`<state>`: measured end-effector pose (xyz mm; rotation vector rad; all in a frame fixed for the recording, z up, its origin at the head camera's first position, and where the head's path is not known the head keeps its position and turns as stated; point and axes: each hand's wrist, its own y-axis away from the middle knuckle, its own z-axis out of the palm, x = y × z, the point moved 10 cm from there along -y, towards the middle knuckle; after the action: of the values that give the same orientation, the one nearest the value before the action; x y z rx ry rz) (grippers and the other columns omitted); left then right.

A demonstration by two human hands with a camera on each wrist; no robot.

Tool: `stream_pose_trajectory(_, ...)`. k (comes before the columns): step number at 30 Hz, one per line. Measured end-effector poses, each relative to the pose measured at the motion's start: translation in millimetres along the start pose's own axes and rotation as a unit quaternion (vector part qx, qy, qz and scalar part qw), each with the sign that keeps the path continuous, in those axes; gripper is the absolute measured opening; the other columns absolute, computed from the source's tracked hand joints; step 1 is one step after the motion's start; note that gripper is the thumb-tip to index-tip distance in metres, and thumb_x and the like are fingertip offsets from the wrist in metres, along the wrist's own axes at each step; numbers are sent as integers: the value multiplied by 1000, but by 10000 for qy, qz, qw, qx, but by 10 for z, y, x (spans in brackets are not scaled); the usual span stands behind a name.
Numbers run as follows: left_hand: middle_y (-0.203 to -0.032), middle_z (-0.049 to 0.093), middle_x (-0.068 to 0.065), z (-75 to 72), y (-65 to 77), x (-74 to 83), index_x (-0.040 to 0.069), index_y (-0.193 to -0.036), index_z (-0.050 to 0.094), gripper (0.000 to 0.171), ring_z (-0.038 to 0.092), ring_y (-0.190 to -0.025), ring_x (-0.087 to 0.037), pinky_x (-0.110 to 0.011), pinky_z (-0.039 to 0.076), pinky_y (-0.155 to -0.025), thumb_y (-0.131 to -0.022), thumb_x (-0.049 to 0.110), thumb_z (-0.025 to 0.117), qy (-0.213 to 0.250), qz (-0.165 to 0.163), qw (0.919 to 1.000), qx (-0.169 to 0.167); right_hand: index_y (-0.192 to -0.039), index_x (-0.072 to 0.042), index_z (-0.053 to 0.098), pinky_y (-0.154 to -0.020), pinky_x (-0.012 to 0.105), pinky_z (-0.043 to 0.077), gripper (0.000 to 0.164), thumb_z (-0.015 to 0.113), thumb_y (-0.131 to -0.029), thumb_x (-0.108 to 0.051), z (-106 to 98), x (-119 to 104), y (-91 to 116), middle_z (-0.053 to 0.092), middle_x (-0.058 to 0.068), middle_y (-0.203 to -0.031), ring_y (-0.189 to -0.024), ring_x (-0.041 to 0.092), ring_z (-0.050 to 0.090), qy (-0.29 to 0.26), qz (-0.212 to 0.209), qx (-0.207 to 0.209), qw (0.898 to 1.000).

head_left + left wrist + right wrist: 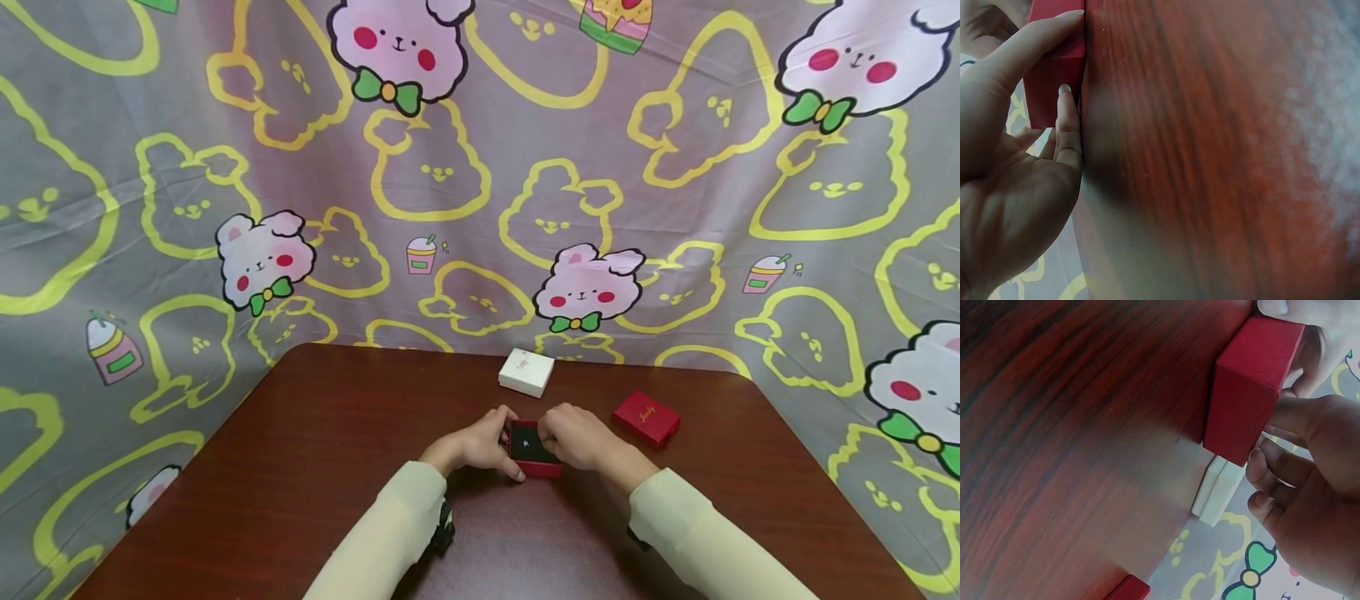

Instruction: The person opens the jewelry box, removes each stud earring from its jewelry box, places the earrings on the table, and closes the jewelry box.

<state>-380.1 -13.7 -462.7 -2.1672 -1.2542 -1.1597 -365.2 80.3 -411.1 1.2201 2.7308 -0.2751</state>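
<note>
A small open red box (540,470) sits on the table with a black pad (534,454) inside. On the pad's left part is a tiny silvery star-shaped piece (526,443). My left hand (483,440) grips the box from its left side, thumb at the near face; in the left wrist view, the fingers of this hand (1016,181) lie against the red side wall. My right hand (576,435) is over the box's right part, fingers curled, their tips down at the pad. In the right wrist view the red wall (1241,400) hides those fingertips and anything between them.
Behind the box stands a white box (527,372) with faint lettering. To the right lies a red lid or closed box (647,418) with gold script. The brown table (337,450) ends at a patterned cloth (465,208) hung behind and at both sides.
</note>
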Motion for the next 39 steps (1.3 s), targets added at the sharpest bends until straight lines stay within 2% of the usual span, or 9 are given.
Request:
stream_pose_trajectory(13, -114, 46, -7, 11, -2, -11, 7, -126, 45, 76, 51, -102, -17, -35, 43, -92, -70, 12, 95, -4, -78, 10000, -35, -66, -17, 66, -58, 29, 43, 26, 75, -87, -4, -22, 0, 19, 52, -12, -64, -63, 11, 47, 89, -176, 34, 9998)
stream_pose_trajectory(28, -115, 46, -6, 1, -10, -32, 12, -123, 45, 74, 50, -104, -18, -37, 43, -94, -70, 15, 95, -41, -208, 9997, -70, -73, -18, 64, -67, 33, 45, 23, 75, -89, -6, -5, 47, 28, 52, -9, -71, -73, 14, 49, 151, -30, -128, 9998)
stream_pose_trajectory(36, -115, 46, -6, -2, -11, -37, 10, -124, 45, 74, 51, -104, -18, -37, 44, -94, -70, 13, 95, 18, -214, 9997, -84, -80, -16, 67, -70, 34, 48, 16, 76, -89, -6, 7, 76, 23, 55, -7, -74, -75, 15, 52, -2, 83, -229, 9997)
stream_pose_trajectory(39, -115, 47, -7, -1, -8, -38, 9, -126, 44, 75, 51, -103, -18, -38, 44, -93, -70, 13, 95, 23, -224, 9997, -89, -79, -16, 66, -68, 33, 48, 17, 75, -90, -6, 19, 87, 20, 55, -7, -74, -73, 14, 52, -114, 102, -266, 9995)
